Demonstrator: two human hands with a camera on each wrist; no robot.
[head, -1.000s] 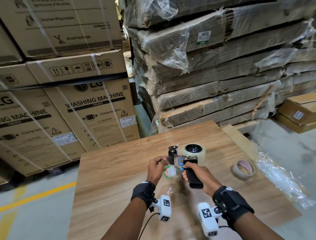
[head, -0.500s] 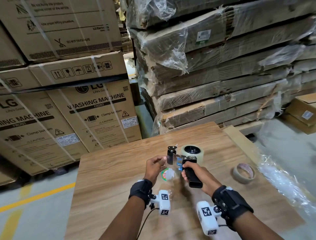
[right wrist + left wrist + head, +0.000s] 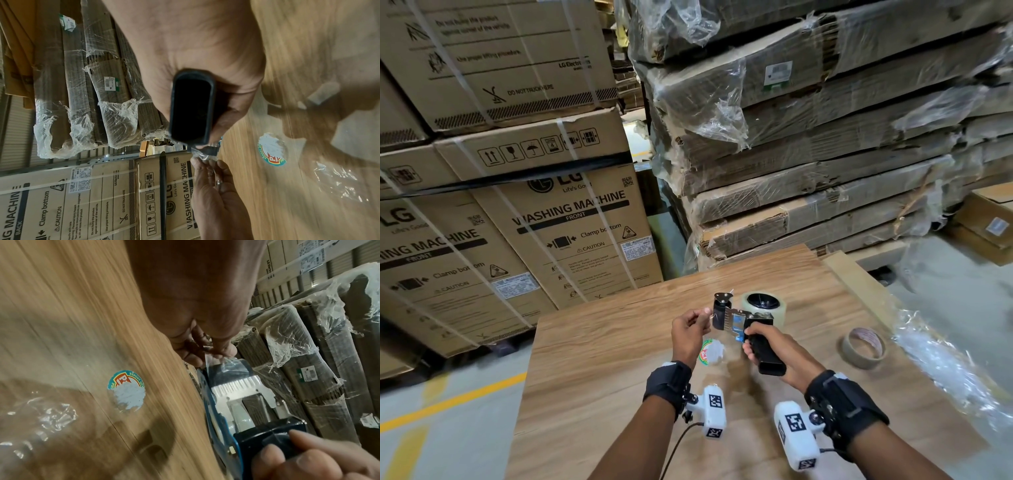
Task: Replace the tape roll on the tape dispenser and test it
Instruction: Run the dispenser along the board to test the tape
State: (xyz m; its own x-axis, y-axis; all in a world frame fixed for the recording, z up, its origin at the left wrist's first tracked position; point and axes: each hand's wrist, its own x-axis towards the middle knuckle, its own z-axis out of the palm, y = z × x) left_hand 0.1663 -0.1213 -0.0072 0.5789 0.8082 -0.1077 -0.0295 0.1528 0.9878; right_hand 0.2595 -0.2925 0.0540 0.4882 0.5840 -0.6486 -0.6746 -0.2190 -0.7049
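Clear tape (image 3: 221, 361) is pinched between the thumb and fingertips of your left hand (image 3: 690, 330), right at the nose of the tape dispenser (image 3: 744, 323), at about 9 o'clock of the roller. Your right hand (image 3: 774, 346) is wrapped round the black handle (image 3: 192, 107), holding the dispenser above the wooden table (image 3: 602, 359), with the new roll (image 3: 763, 306) mounted at its far side, toward 1 o'clock.

Trouble I would expect from here: the free end looks crumpled where you hold it, so it may fold onto itself or stick to your fingers when you try to lay it flat. A sideways pull could walk the strip off the roller or drag it across the toothed blade (image 3: 236, 385) and tear it short. Your left fingertips are also close to those teeth, so a slip could nick you.

From the head view you get the layout: both hands, the mounted roll, and a nearly spent roll (image 3: 863, 347) lying well apart at 3 o'clock on the table. It does not show the tape itself clearly. Your left wrist view does, along with the blade, a spring behind it and the blue side plate. Looking along the right wrist, you mostly see the butt of the handle, though it catches your left fingers pinching the wrinkled film just beyond it, and a torn round sticker (image 3: 272, 150) on the tabletop.
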